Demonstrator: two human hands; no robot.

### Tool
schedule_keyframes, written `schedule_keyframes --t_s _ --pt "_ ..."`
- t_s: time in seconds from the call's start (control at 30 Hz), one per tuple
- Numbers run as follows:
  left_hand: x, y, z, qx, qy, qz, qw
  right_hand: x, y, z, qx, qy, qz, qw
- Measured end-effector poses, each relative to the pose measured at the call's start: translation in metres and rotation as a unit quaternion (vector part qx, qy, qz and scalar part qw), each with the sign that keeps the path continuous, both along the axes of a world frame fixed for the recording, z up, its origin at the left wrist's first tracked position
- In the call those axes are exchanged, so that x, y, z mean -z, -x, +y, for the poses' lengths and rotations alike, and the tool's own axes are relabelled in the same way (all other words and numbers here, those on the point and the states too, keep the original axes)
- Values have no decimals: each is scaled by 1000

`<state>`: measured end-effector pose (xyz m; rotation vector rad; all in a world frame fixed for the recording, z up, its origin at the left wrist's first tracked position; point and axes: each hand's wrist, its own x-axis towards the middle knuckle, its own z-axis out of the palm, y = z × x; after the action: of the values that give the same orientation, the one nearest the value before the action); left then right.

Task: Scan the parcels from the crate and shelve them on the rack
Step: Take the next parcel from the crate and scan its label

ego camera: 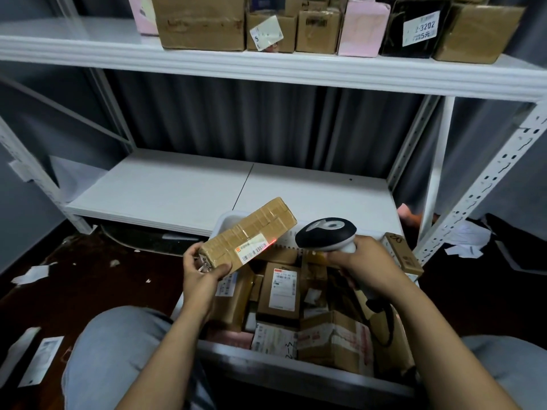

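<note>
Left hand (204, 270) grips the near end of a taped box (248, 235), tilted label-up above the full crate (266, 355), so the scanner (325, 233) gripped in the right hand (367, 261) throws its red light beside the barcode; lower shelf (177, 190) waits beyond.

Parcel storeroom: white slotted-steel rack (485, 184), labelled cartons (201, 22) shelved above, crate (296, 368) full of parcels.

Both bare forearms reach forward. The left hand (204, 269) pinches the near end of a taped parcel (251, 232) between thumb and fingers; the right hand (368, 261) is curled round a barcode scanner (325, 233) by its handle.
</note>
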<state>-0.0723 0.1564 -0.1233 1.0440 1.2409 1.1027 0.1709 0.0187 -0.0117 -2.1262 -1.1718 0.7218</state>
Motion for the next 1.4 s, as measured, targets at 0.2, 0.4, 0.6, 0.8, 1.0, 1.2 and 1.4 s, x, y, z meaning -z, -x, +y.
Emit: schedule_keyframes --t_s 0.2,0.4,0.6,0.8,1.0,1.2,1.4 --pt "-1 1 -2 7 -2 2 1000 -7 9 0 3 -3 -17 1000" --pt "0 6 -4 2 5 5 1000 -12 17 -2 -7 -2 -6 1000" --pt "-15 2 -6 -15 16 -18 1000 -22 26 10 -17 -41 -26 999" --pt "-62 20 14 -44 49 -100 993 -58 50 51 -5 -131 -1 991" --pt "-141 36 39 -126 8 -171 977 -123 81 98 -14 -208 6 978" --pt "-213 48 55 -146 -76 -165 972 -188 99 128 -3 -255 -42 966" --pt "-273 28 63 -105 -156 -153 970 -238 86 124 47 -293 -51 954"
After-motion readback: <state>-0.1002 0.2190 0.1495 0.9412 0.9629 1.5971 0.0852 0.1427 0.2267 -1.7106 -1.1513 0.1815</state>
